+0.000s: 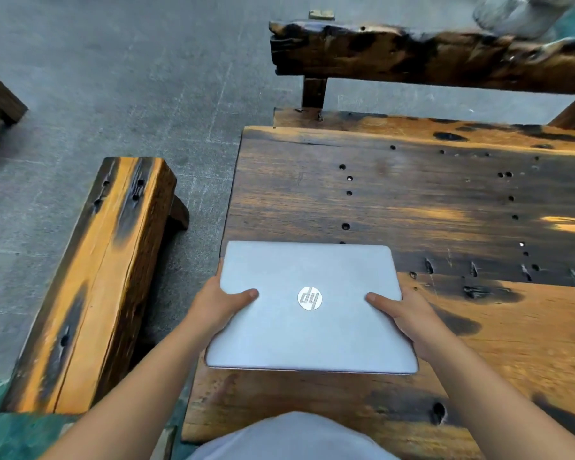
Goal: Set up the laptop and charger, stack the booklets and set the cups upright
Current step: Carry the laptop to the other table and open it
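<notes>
Your left hand (221, 307) and right hand (409, 315) each clasp a short side of the closed laptop (309, 310). Its long axis runs left to right, over the counter's (445, 200) near-left corner.

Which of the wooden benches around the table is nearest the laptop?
The short bench on the left, alongside the table, lies closest to the laptop held in both hands. The long charred one sits beyond the table's far edge.
</notes>
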`<action>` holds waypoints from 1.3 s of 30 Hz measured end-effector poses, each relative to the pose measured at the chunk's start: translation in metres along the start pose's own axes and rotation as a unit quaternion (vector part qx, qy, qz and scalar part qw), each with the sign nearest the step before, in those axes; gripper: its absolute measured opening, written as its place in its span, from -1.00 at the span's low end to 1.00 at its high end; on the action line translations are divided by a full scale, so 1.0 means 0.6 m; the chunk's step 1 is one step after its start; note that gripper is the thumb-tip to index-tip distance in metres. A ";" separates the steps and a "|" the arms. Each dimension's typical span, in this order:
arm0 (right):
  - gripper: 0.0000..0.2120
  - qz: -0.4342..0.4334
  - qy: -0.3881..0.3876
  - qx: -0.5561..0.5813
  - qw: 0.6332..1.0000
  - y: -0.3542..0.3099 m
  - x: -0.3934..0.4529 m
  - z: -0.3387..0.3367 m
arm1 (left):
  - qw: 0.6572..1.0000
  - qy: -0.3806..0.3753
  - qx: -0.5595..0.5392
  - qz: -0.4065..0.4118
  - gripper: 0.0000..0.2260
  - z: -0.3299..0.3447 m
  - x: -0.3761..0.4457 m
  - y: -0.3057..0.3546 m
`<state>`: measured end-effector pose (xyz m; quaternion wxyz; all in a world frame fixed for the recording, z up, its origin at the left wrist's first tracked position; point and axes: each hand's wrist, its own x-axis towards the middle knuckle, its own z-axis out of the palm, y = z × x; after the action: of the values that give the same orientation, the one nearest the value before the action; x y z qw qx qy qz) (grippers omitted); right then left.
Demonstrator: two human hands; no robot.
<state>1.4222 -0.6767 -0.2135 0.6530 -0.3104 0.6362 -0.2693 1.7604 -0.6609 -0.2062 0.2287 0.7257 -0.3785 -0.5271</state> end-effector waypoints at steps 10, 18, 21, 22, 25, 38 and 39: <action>-0.65 -0.040 -0.064 0.056 0.996 0.016 -0.147 -0.042 | 0.999 0.005 -0.046 0.014 -0.81 0.011 -0.165 0.000; -0.66 -0.064 -0.073 0.067 0.993 0.050 -0.219 -0.077 | 0.998 0.033 -0.050 0.021 -0.78 0.045 -0.263 -0.013; -0.86 -0.068 -0.061 0.070 0.993 0.071 -0.239 -0.092 | 0.998 0.036 -0.045 0.028 -0.82 0.061 -0.289 -0.018; -0.91 -0.072 -0.055 0.069 0.994 0.079 -0.246 -0.098 | 0.998 0.035 -0.044 0.030 -0.83 0.066 -0.296 -0.020; -0.86 -0.075 -0.046 0.065 0.994 0.101 -0.265 -0.115 | 0.998 0.040 -0.036 0.041 -0.86 0.084 -0.313 -0.028; -0.71 -0.091 0.064 0.126 0.986 0.181 -0.361 -0.187 | 0.995 -0.031 0.049 0.079 -0.66 0.169 -0.292 -0.001; -0.71 -0.094 0.081 0.140 0.982 0.188 -0.372 -0.189 | 0.993 -0.050 0.063 0.088 -0.61 0.174 -0.286 0.011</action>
<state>1.2942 -0.4423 -0.1493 0.6079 -0.2515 0.6113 -0.4399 1.6333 -0.5223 -0.1355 0.2086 0.6753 -0.4841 -0.5158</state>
